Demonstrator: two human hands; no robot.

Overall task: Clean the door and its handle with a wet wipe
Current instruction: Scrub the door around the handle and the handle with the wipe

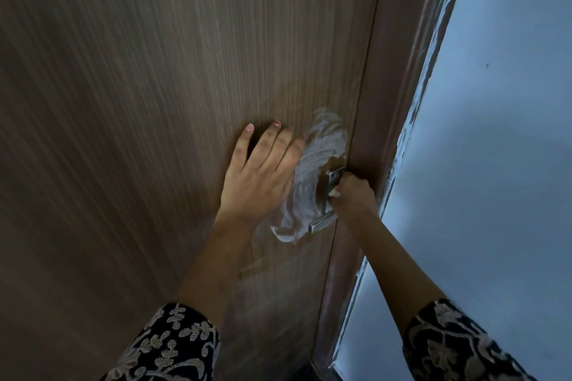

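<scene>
Wood door [139,102]: shut against frame [390,102], white smears round handle [325,195].
L hand [260,176]: flat, fingers spread, pressing door beside handle.
R hand [353,195]: fist closed on wet wipe [335,194], at handle.
Room: pale wall [495,164] right of frame.

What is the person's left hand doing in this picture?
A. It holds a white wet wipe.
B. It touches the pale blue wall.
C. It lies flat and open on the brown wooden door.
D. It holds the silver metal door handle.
C: the left hand is spread flat against the brown wooden door, beside the white smeared wipe marks, with no grip on anything.
</scene>
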